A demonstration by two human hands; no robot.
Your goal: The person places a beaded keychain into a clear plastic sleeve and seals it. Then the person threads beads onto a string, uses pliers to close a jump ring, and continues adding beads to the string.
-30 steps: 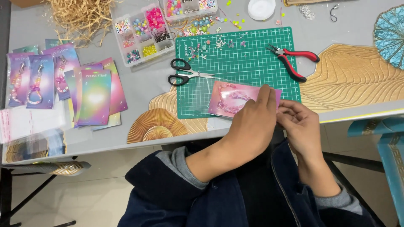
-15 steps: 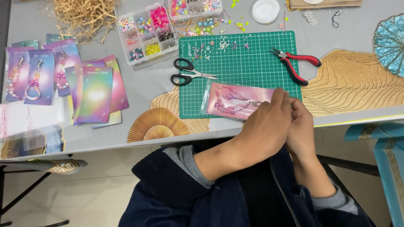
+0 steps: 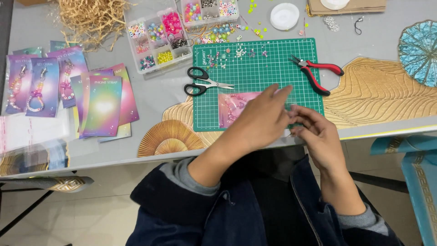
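Observation:
A pink card with a bead strap, inside a clear plastic sleeve [image 3: 231, 108], lies on the green cutting mat [image 3: 255, 68] near its front edge. My left hand [image 3: 261, 119] lies across the right half of the sleeve, fingers stretched out and pressing it down. My right hand [image 3: 314, 130] is just to the right, with its fingertips pinching the sleeve's right end beside my left fingertips. The sleeve's right part is hidden under my hands.
Black scissors [image 3: 205, 84] lie at the mat's left edge and red-handled pliers [image 3: 316, 73] at its right. Bead boxes [image 3: 159, 38] and loose beads sit behind the mat. Colourful backing cards [image 3: 102, 105] and packed straps [image 3: 34, 84] lie at the left, with straw filler [image 3: 91, 18] behind.
My hands have shifted with the sleeve a little further onto the mat. My left fingers have gone from curled over the sleeve to stretched out, and my right fingertips now show at its end.

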